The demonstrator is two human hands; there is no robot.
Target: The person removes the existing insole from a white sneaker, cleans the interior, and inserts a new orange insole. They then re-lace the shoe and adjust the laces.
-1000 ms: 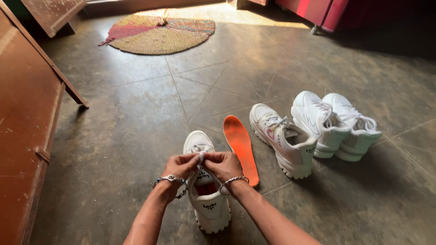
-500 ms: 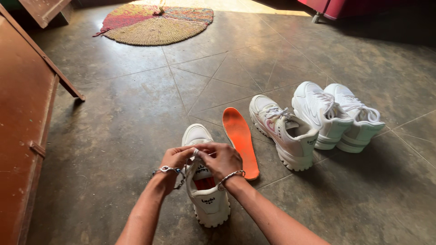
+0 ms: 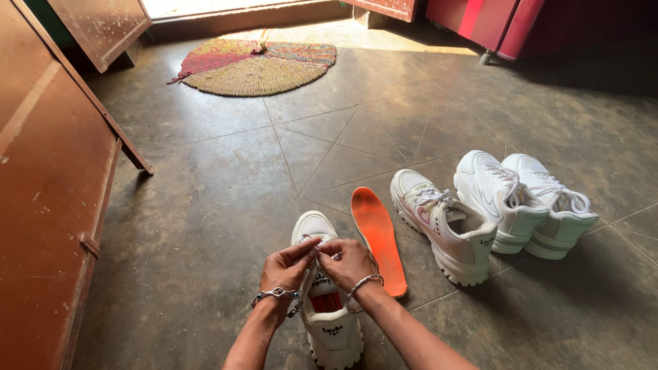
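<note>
Hands at the laces of the white sneaker on the floor

Your left hand (image 3: 286, 266) and right hand (image 3: 351, 262) have stayed pressed together over the white sneaker (image 3: 325, 288) since a second ago — both pinch its lace (image 3: 326, 241) near the tongue, fingertips closer in than before, so the lacing work is ongoing. The shoe stands upright on the matte stone-tile floor (image 3: 205, 205); a flat orange insole (image 3: 378, 236) lies just beside it. Three more chunky white sneakers (image 3: 500, 202) stand further right — a round woven mat (image 3: 257, 65) lies well apart.

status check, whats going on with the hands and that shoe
Left hand and right hand both pinching laces over the white sneaker. Orange insole lies just right of it. Nothing blocking.
</note>
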